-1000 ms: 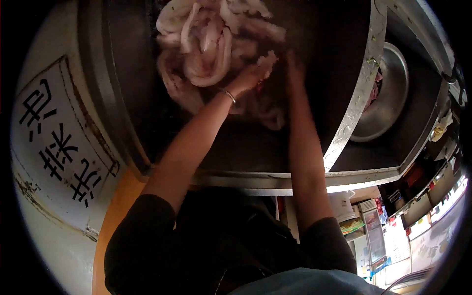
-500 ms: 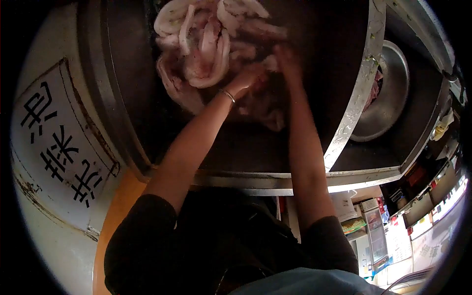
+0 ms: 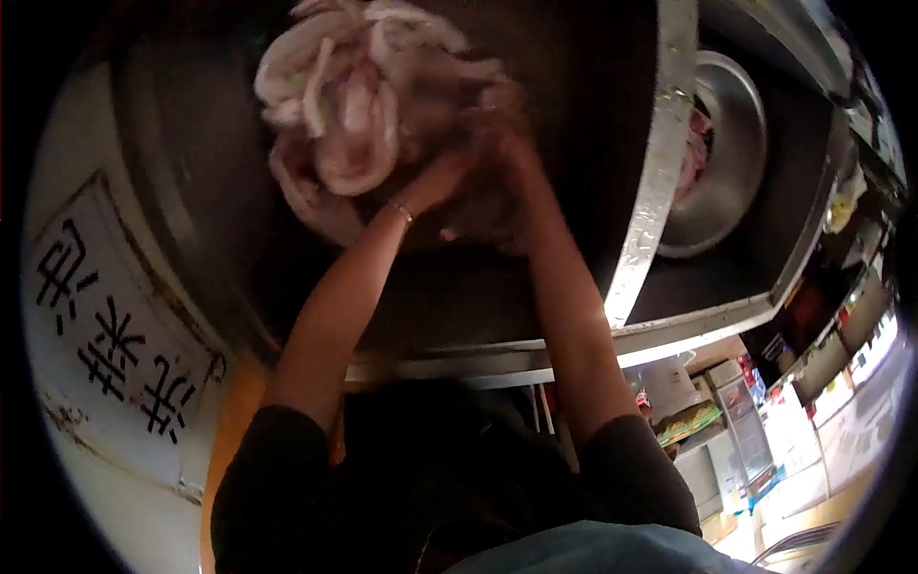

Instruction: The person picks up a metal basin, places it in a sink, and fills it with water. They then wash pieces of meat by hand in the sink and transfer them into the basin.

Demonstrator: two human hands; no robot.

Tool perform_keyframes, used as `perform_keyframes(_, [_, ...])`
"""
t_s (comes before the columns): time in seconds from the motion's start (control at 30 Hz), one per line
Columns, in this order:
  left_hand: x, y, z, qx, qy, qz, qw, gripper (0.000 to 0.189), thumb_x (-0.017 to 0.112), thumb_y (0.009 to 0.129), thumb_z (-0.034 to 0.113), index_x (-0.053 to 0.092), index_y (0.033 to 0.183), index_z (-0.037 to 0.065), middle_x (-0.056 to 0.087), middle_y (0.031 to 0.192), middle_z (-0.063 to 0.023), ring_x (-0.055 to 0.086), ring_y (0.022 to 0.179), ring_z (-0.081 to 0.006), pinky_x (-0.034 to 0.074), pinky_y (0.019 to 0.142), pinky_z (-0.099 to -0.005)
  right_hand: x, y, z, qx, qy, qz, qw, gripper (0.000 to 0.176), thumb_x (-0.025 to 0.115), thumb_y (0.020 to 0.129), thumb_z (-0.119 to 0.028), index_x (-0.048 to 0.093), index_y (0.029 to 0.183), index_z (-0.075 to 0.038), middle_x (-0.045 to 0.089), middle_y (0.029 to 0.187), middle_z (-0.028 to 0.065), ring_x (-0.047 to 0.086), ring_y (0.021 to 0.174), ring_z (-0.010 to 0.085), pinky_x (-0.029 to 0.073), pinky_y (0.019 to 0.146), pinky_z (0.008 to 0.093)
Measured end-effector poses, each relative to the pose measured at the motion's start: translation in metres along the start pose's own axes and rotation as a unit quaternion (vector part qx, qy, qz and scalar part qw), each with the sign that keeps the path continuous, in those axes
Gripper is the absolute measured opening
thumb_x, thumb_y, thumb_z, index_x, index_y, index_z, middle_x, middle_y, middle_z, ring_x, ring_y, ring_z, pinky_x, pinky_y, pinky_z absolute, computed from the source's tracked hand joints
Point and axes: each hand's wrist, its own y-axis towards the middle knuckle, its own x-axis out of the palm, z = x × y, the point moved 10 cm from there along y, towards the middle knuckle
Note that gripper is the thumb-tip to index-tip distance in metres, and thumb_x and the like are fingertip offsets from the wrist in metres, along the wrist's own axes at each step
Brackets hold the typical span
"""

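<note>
Pale pink strips of raw meat (image 3: 356, 143) lie heaped in murky water in a dark metal sink (image 3: 593, 153). Both of my hands are down among the pieces at the heap's right side, close together. My left hand (image 3: 448, 175), with a bracelet at the wrist, reaches in from the lower left. Beside it, my right hand (image 3: 505, 143) touches or overlaps some pale meat. Motion smears the fingers of both hands, so their grip cannot be made out.
A wet metal divider (image 3: 654, 153) separates this sink from another on the right, where a steel bowl (image 3: 732, 191) holds reddish meat (image 3: 695, 158). A white sign with black characters (image 3: 115, 335) is at left. Shelving (image 3: 732, 430) stands at lower right.
The camera view has shifted, so the sink and meat appear further left. My hands have moved among the meat and are more blurred, still close together.
</note>
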Motion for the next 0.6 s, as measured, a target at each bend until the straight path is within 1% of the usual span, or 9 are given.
perform_keyframes(0.13, [-0.007,-0.011,0.034,-0.096,0.041,0.022,0.994,0.030,0.039,0.087,0.023,0.050,0.107,0.003,0.057,0.087,-0.0031,0.049,0.081,-0.0103,0.041,0.071,-0.0246,-0.021,0.004,-0.009,0.027,-0.020,0.046,0.998,0.035,0.058,0.073,-0.036,0.055,0.092,-0.007,0.055,0.068,0.0001,0.052,0.059,0.0130,0.042,0.050,0.0286])
perform_keyframes(0.2, [0.001,-0.024,0.006,-0.258,0.057,-0.070,0.962,0.027,0.037,0.087,0.018,0.048,0.108,0.004,0.057,0.089,-0.0054,0.051,0.079,-0.0132,0.042,0.070,-0.0249,-0.046,0.006,-0.018,0.032,-0.051,0.118,0.991,0.032,0.058,0.074,-0.032,0.055,0.092,-0.007,0.055,0.069,-0.0006,0.053,0.060,0.0124,0.042,0.049,0.0291])
perform_keyframes(0.27, [0.005,-0.029,0.008,-0.236,-0.009,-0.059,0.970,0.028,0.042,0.085,0.021,0.050,0.105,0.004,0.055,0.086,-0.0037,0.050,0.076,-0.0117,0.042,0.067,-0.0253,-0.056,-0.002,-0.057,-0.111,0.114,0.188,0.969,0.032,0.059,0.074,-0.029,0.054,0.096,-0.006,0.056,0.077,0.0020,0.055,0.069,0.0154,0.044,0.058,0.0289])
perform_keyframes(0.3, [0.003,-0.029,0.007,-0.220,-0.078,-0.040,0.972,0.030,0.046,0.083,0.025,0.052,0.102,0.003,0.053,0.082,-0.0019,0.048,0.072,-0.0102,0.041,0.065,-0.0257,-0.057,0.005,-0.049,-0.117,0.114,0.194,0.967,0.032,0.059,0.074,-0.029,0.054,0.096,-0.006,0.056,0.077,0.0020,0.055,0.069,0.0154,0.044,0.058,0.0289])
perform_keyframes(0.33, [0.000,-0.028,-0.019,-0.216,-0.077,-0.047,0.972,0.030,0.046,0.083,0.025,0.052,0.102,0.003,0.053,0.082,-0.0019,0.048,0.072,-0.0102,0.041,0.065,-0.0257,-0.066,0.007,-0.059,-0.271,0.007,0.222,0.937,0.035,0.059,0.074,-0.028,0.052,0.100,-0.005,0.056,0.084,0.0034,0.054,0.077,0.0170,0.044,0.065,0.0294])
perform_keyframes(0.4, [-0.010,-0.015,-0.049,-0.097,0.124,-0.047,0.986,0.028,0.046,0.081,0.020,0.050,0.104,0.003,0.054,0.085,-0.0036,0.050,0.072,-0.0129,0.042,0.064,-0.0270,-0.040,-0.008,-0.064,-0.318,-0.156,0.181,0.918,0.042,0.059,0.075,-0.027,0.048,0.108,-0.005,0.055,0.097,0.0053,0.052,0.090,0.0193,0.042,0.077,0.0306])
perform_keyframes(0.43, [-0.010,-0.009,-0.049,-0.054,0.191,-0.043,0.979,0.028,0.046,0.081,0.018,0.050,0.104,0.004,0.054,0.085,-0.0042,0.051,0.071,-0.0137,0.043,0.063,-0.0274,-0.018,-0.020,-0.047,-0.216,-0.207,0.117,0.947,0.045,0.059,0.075,-0.027,0.046,0.112,-0.005,0.053,0.103,0.0057,0.050,0.096,0.0200,0.039,0.083,0.0314])
perform_keyframes(0.5, [-0.001,0.001,-0.033,0.003,0.519,-0.076,0.852,0.030,0.043,0.084,0.016,0.044,0.111,0.004,0.052,0.105,-0.0113,0.052,0.092,-0.0221,0.042,0.077,-0.0287,0.012,-0.020,-0.001,-0.091,-0.313,-0.034,0.945,0.041,0.058,0.076,-0.025,0.049,0.109,-0.004,0.055,0.102,0.0060,0.051,0.094,0.0207,0.040,0.083,0.0329])
perform_keyframes(0.6, [-0.014,0.001,-0.062,-0.023,0.447,-0.048,0.893,0.035,0.042,0.084,0.015,0.040,0.117,0.004,0.050,0.109,-0.0128,0.050,0.095,-0.0253,0.041,0.080,-0.0324,0.024,-0.035,-0.006,-0.113,-0.230,-0.147,0.955,0.042,0.050,0.081,-0.029,0.043,0.115,-0.004,0.049,0.113,0.0136,0.047,0.103,0.0250,0.036,0.088,0.0327])
